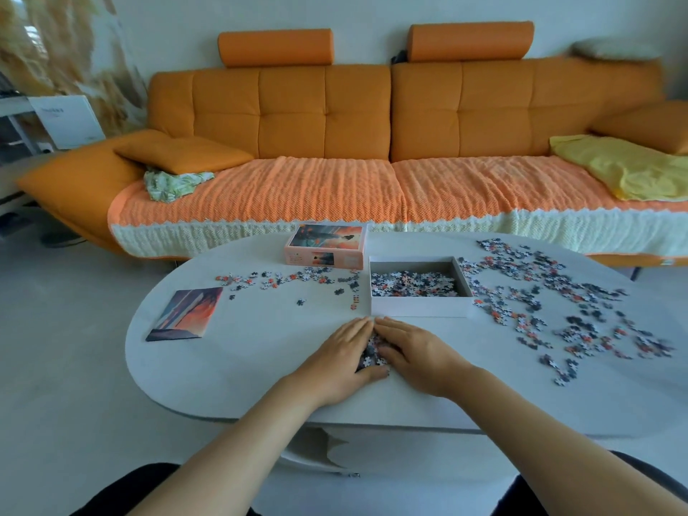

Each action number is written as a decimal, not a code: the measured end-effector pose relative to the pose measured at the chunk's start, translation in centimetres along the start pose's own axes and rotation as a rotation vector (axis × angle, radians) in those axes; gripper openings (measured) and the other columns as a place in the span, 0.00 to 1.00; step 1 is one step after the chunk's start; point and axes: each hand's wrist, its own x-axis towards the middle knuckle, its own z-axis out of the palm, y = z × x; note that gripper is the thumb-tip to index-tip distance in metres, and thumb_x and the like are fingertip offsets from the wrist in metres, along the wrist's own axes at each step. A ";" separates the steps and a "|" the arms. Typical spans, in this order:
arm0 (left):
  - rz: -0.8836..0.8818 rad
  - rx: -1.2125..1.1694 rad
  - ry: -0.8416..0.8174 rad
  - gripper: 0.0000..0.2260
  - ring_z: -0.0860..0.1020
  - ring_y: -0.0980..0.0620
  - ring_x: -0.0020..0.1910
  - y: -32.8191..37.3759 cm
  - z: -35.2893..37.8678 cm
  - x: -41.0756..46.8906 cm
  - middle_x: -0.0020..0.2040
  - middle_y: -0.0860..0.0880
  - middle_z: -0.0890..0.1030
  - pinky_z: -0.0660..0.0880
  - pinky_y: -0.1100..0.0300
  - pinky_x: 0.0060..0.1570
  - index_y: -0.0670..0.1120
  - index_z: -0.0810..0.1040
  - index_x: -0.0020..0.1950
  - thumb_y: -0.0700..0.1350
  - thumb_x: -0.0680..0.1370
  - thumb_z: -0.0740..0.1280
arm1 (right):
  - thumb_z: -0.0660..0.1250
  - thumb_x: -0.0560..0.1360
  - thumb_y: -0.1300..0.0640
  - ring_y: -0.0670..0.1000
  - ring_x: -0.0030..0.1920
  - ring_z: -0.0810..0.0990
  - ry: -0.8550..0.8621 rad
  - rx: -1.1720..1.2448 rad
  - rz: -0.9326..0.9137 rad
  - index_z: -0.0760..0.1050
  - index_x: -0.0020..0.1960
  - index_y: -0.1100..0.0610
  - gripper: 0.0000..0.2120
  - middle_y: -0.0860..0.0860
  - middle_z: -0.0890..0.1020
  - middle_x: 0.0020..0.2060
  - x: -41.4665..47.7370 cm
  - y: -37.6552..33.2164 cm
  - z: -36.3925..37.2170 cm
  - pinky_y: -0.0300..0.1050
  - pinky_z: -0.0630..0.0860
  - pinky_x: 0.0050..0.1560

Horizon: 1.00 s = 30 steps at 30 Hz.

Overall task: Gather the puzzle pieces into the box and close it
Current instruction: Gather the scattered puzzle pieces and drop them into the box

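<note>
Nearest to us is the white oval table (242, 366). On it the left hand (340, 357) and the right hand (415, 351) lie side by side, their fingertips meeting at the far end; between the palms sits a small heap of puzzle pieces (372, 351), hemmed in on both sides. The fingers of both hands are stretched almost straight and press against the heap rather than curling round it, so we read both as unclenched, cupping and not grasping; the left thumb lies along the heap's near edge.

Just beyond the fingertips stands the box (420, 308), an open white tray, near the hands but apart from them; a layer of loose pieces (413, 284) covers much of its floor. To its right we see a wide scatter of pieces (558, 303) spread toward the table's right end; to its left a thinner trail of pieces (283, 279) runs across the top. Left of that, a picture card (186, 309) lies flat.

Farther back, just beside the box's far left corner, the lid (324, 242) rests picture side up. Behind the table stands an orange sofa (335, 113) with a knitted orange cover (298, 191); a green patterned cloth (171, 182) lies at its left end and a yellow cloth (625, 169) at its right.
</note>
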 end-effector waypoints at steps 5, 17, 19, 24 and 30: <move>0.040 -0.149 0.046 0.36 0.51 0.60 0.75 2.3 0.7 1.7 0.78 0.55 0.54 0.51 0.65 0.70 0.50 0.49 0.80 0.59 0.79 0.62 | 0.61 0.80 0.57 0.45 0.69 0.70 0.045 -0.002 -0.016 0.73 0.69 0.51 0.18 0.44 0.73 0.69 -1.2 1.9 -1.7 0.35 0.63 0.70; -0.006 -0.184 -0.051 0.30 0.59 0.58 0.74 3.3 -2.3 4.0 0.76 0.59 0.61 0.58 0.58 0.70 0.58 0.55 0.78 0.64 0.78 0.59 | 0.65 0.78 0.60 0.44 0.60 0.79 0.143 0.126 0.176 0.81 0.61 0.49 0.14 0.44 0.82 0.58 -2.2 4.0 -4.1 0.42 0.72 0.66; -0.040 -0.064 -0.121 0.31 0.57 0.56 0.75 2.4 -3.5 3.6 0.77 0.58 0.58 0.58 0.53 0.73 0.58 0.57 0.78 0.65 0.77 0.60 | 0.64 0.78 0.61 0.43 0.62 0.77 0.145 0.134 0.191 0.80 0.61 0.49 0.15 0.43 0.81 0.60 -2.5 4.0 -4.2 0.40 0.69 0.68; -0.051 0.090 -0.211 0.39 0.55 0.59 0.72 0.7 -4.1 3.0 0.70 0.59 0.61 0.58 0.53 0.73 0.56 0.57 0.78 0.66 0.72 0.68 | 0.66 0.77 0.52 0.46 0.64 0.74 0.087 -0.009 0.134 0.77 0.66 0.50 0.17 0.45 0.77 0.64 -2.6 3.6 -3.9 0.36 0.67 0.66; 0.045 0.018 -0.069 0.25 0.65 0.60 0.63 0.7 -2.5 4.0 0.59 0.58 0.68 0.65 0.59 0.65 0.55 0.70 0.72 0.57 0.76 0.69 | 0.65 0.72 0.34 0.49 0.63 0.69 -0.005 -0.165 0.099 0.71 0.71 0.49 0.32 0.47 0.73 0.64 -1.5 2.7 -3.7 0.46 0.68 0.65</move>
